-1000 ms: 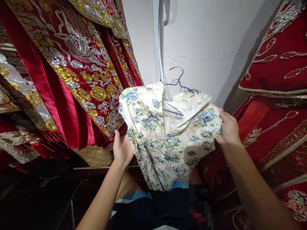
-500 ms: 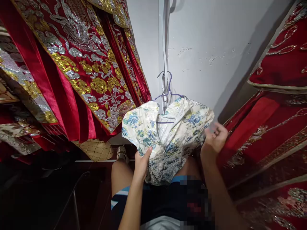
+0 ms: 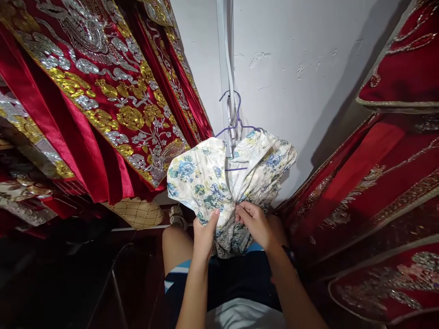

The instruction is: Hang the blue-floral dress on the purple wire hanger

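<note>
A white floral garment (image 3: 192, 171) with blue and green flowers hangs on a purple wire hanger (image 3: 239, 114) in front of me. My left hand (image 3: 206, 233) grips its lower left side, thumb on top of the cloth and fingers hidden beneath. At the bottom of the V-neck, my right hand (image 3: 252, 220) pinches the front edge of the cloth with closed fingers. The hanger's hook is at a white strap (image 3: 230, 59) by the wall.
Red costumes with gold and silver sequins (image 3: 132, 118) hang at the left. More red embroidered clothing (image 3: 360, 169) hangs at the right. Behind is a white wall (image 3: 291, 59) with chipped paint. My legs are below the garment.
My right hand has come inward from the garment's right sleeve to the centre front and now pinches the cloth there. My left hand keeps its hold. The view has shifted slightly.
</note>
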Demonstrator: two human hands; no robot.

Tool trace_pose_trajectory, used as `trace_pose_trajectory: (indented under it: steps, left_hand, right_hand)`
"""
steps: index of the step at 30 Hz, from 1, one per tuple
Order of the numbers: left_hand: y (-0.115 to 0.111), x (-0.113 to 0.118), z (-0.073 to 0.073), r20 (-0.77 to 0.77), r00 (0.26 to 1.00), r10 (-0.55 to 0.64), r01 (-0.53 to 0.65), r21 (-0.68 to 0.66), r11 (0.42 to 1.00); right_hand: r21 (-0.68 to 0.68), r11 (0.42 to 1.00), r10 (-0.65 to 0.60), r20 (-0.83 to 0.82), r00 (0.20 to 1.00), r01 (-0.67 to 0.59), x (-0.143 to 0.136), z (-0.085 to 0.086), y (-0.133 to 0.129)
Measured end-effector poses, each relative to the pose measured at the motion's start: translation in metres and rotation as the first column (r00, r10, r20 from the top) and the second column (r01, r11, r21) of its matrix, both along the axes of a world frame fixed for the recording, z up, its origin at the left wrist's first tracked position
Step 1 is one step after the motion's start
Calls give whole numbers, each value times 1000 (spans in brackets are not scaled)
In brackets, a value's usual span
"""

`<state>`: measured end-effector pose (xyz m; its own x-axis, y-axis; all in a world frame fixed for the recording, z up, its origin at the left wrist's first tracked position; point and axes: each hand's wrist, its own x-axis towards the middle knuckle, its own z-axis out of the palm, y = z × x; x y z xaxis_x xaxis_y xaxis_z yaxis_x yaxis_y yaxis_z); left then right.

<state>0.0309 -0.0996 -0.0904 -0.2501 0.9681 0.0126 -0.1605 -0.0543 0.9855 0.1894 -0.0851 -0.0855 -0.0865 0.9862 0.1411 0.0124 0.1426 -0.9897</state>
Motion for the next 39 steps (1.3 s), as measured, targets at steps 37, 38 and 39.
trace_pose_trajectory:
  steps: [37, 38, 39]
  left_hand:
    - [41, 25, 31, -963, 246, -112, 684, 91, 724]
    - [47, 22, 43, -938, 339, -76, 671, 184, 718]
    - [53, 20, 57, -894, 448, -22, 633, 299, 714]
  right_hand:
    - [248, 949, -119, -289, 950, 194, 21, 142, 73]
    - [249, 948, -123, -288, 950, 198, 20, 139, 73]
    - [247, 948, -128, -288, 949, 202, 20, 137, 72]
